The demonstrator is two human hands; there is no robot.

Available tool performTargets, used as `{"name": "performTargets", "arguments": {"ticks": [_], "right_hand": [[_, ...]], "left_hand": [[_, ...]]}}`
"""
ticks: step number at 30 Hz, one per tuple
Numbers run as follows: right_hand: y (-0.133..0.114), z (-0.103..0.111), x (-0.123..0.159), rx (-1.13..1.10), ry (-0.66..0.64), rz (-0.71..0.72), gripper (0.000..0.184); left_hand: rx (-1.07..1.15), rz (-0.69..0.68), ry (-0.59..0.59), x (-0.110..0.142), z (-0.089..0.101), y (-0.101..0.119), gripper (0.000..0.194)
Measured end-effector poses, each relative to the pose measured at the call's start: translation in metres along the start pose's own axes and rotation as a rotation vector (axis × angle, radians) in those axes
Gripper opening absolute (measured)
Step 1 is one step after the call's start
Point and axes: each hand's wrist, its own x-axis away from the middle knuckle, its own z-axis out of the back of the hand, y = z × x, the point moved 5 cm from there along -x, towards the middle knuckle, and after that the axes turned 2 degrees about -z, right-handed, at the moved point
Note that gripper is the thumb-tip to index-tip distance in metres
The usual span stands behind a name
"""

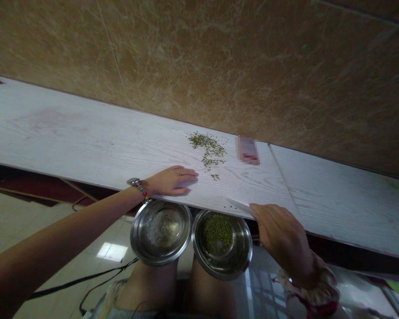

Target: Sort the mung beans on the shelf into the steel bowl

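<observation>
My left hand (174, 180) lies flat on the white wood-grain tabletop (86, 133), fingers stretched out and holding nothing. To its upper right is a scattered patch of small green beans (208, 148), which look like mung beans. Closed fingers of my right hand (282, 230) grip a thin, pale, flat card-like piece (239, 205) at the table's front edge. A few dark specks lie beside that piece. Just below the edge, a steel bowl (249, 248) holds many green beans (217, 235). Left of it, another steel bowl (136, 248) holds a little whitish material I cannot make out.
Both bowls rest on or just above my knees (159, 283). A blurred small packet or card (248, 150) lies near the brown marbled wall (186, 66). A seam crosses the tabletop on the right. Black straps or cables (86, 279) hang at lower left above the tiled floor.
</observation>
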Motion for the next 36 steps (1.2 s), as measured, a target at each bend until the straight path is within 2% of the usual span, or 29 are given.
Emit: {"name": "performTargets", "arguments": {"ticks": [6,8,11,15,18,21,25,31,36], "right_hand": [[-0.030,0.014,-0.006,-0.108,-0.010,0.065,0.026],[-0.030,0.018,-0.008,-0.124,0.022,0.070,0.026],[-0.013,0.015,-0.010,-0.061,0.067,0.040,0.020],[0.029,-0.007,-0.016,0.152,0.100,-0.053,0.015],[0.054,-0.031,-0.023,0.209,0.118,-0.055,0.018],[0.066,-0.052,-0.032,0.185,0.153,-0.031,0.018],[0.068,-0.069,-0.035,0.169,0.117,-0.008,0.018],[0.057,-0.056,-0.021,0.061,0.109,0.034,0.016],[0.054,-0.042,-0.018,0.035,0.163,0.048,0.016]], "left_hand": [[-0.015,0.077,0.021,0.000,-0.002,-0.006,0.041],[-0.028,0.125,0.018,0.000,-0.002,-0.008,0.042],[-0.043,0.194,0.019,0.001,-0.002,-0.012,0.045],[-0.052,0.267,0.023,0.002,-0.003,-0.016,0.051],[-0.066,0.292,0.014,0.002,-0.005,-0.018,0.052],[-0.073,0.288,0.012,0.003,-0.006,-0.019,0.052],[-0.071,0.290,0.000,0.003,-0.006,-0.019,0.052],[-0.048,0.317,-0.006,0.002,-0.004,-0.018,0.051],[-0.066,0.286,-0.011,0.002,-0.004,-0.015,0.050]]}}
